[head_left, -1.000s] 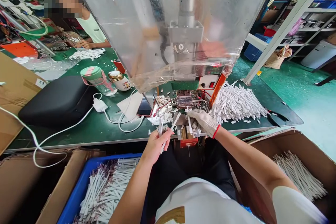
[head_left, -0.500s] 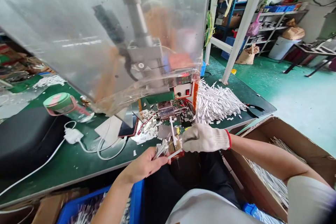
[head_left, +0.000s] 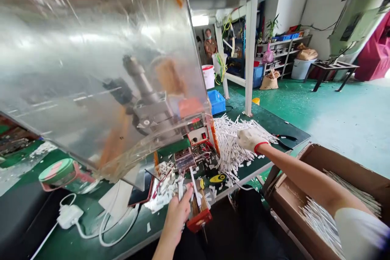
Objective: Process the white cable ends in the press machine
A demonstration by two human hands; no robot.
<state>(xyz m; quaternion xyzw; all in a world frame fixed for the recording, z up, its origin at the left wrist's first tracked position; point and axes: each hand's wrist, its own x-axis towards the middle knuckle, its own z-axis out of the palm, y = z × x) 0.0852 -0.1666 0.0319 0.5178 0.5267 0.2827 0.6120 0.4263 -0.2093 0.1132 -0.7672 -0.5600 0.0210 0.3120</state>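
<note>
Our left hand (head_left: 176,214) pinches white strips (head_left: 180,190) at lower centre, gloved right hand (head_left: 250,139) is at the pile (head_left: 228,152) right of centre, grip unclear; we should pick lightly without splaying the held strips.

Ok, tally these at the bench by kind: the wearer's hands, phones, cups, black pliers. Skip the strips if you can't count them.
Hands: 2 (bare left hand, gloved right hand)
Phone: 1
Cup: 1
Black pliers: 1
Total: 5
White strips left out: too many, overlapping.
</note>
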